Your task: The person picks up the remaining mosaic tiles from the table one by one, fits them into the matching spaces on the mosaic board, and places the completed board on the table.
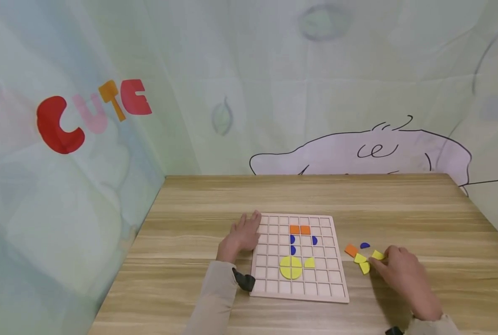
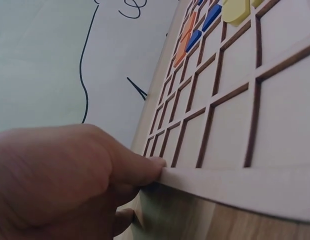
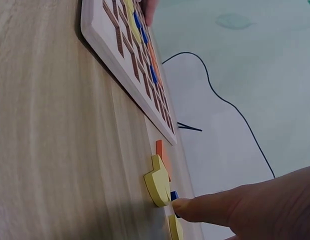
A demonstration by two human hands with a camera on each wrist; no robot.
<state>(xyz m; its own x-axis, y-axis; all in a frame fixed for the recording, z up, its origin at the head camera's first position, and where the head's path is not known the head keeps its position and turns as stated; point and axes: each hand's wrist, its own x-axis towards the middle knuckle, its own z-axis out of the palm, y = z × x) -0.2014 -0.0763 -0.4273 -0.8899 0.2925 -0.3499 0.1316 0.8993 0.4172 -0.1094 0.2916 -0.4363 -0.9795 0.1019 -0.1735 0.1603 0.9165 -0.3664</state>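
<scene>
A pale wooden grid board (image 1: 270,273) lies flat, with orange squares (image 1: 299,230), blue half-circles (image 1: 292,250) and a full yellow circle of quarter pieces (image 1: 291,267) set in its cells. One more yellow quarter piece (image 1: 309,263) sits to the right of the circle. My left hand (image 1: 242,235) rests on the board's left edge, one fingertip on the rim in the left wrist view. Right of the board, my right hand (image 1: 406,272) has thumb and forefinger at either side of a yellow quarter-circle piece (image 1: 378,255). The forefinger is out of the right wrist view.
Loose beside the right hand lie two more yellow quarter pieces (image 1: 364,268), an orange square (image 1: 351,250) and a blue half-circle (image 1: 365,245). The wooden table (image 1: 207,195) backs onto a printed curtain (image 1: 190,83), which also hangs along the left.
</scene>
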